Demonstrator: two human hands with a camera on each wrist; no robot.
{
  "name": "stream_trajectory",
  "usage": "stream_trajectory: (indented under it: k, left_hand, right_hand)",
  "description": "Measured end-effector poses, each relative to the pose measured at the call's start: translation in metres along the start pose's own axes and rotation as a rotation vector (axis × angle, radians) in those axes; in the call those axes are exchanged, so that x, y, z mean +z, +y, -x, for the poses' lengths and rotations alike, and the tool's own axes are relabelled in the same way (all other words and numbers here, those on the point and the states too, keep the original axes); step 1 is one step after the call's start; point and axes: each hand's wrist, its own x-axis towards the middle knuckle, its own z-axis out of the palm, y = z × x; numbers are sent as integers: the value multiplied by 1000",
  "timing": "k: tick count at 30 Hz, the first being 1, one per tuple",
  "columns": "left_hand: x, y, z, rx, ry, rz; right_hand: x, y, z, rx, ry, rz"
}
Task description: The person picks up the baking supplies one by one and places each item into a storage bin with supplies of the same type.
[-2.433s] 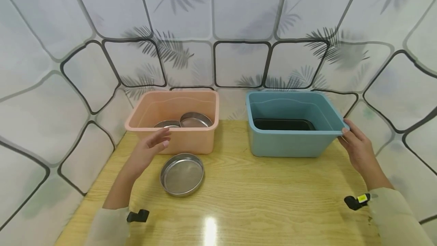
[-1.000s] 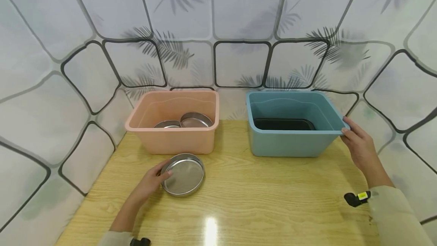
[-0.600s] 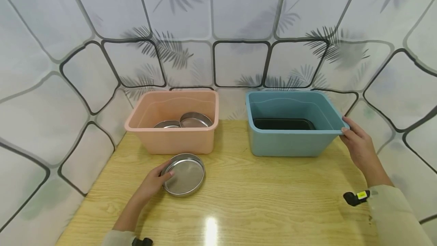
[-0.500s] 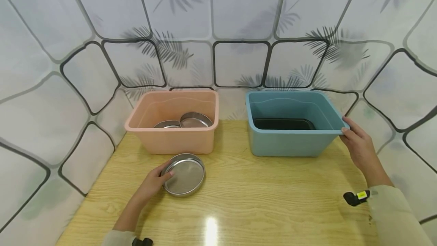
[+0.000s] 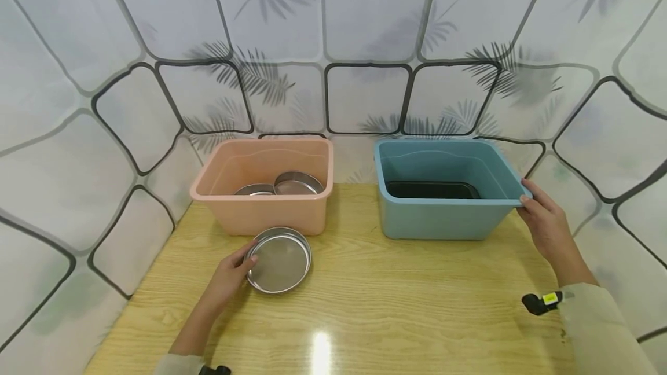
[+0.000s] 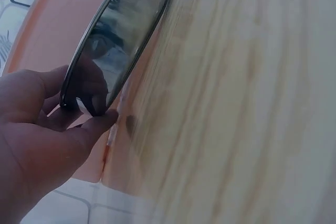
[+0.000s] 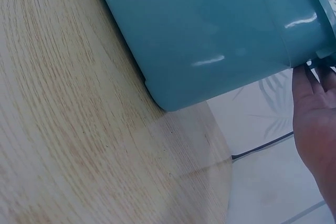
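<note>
My left hand point(image 5: 229, 276) grips a round, shallow metal sieve point(image 5: 279, 264) by its left side, thumb over the rim and fingers on the outer wall. In the left wrist view the shiny side wall of the sieve point(image 6: 113, 40) slants, its held side raised off the wood and its far end low by the table. At the right, my right hand point(image 5: 546, 227) holds the right front corner of the blue bin point(image 5: 448, 219), thumb on the outside of the rim. Behind the sieve stands a pink bin point(image 5: 271, 213).
Two more round metal sieves point(image 5: 297, 183) lie inside the pink bin. A dark flat piece point(image 5: 432, 190) covers the floor of the blue bin. Both bins stand on the wooden table point(image 5: 391, 300), close to the patterned curtain point(image 5: 370, 97) behind.
My left hand came down from the pink bin's front to the sieve and took hold of its left side. The sieve now tilts and has shifted slightly towards the pink bin. My right hand stayed put.
</note>
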Motion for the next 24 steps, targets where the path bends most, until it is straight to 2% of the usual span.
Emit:
stream_trajectory:
  k: [6, 15, 19, 24]
  left_hand:
    - [-3, -1, 3, 3, -1, 27]
    - [-12, 0, 12, 20, -1, 48]
    - [-20, 5, 18, 29, -11, 81]
    - [-27, 15, 25, 74, -15, 98]
  right_hand:
    - [1, 0, -1, 15, 24, 55]
    - [1, 2, -1, 1, -9, 11]
    - [2, 2, -1, -2, -7, 15]
    - [0, 2, 0, -6, -2, 36]
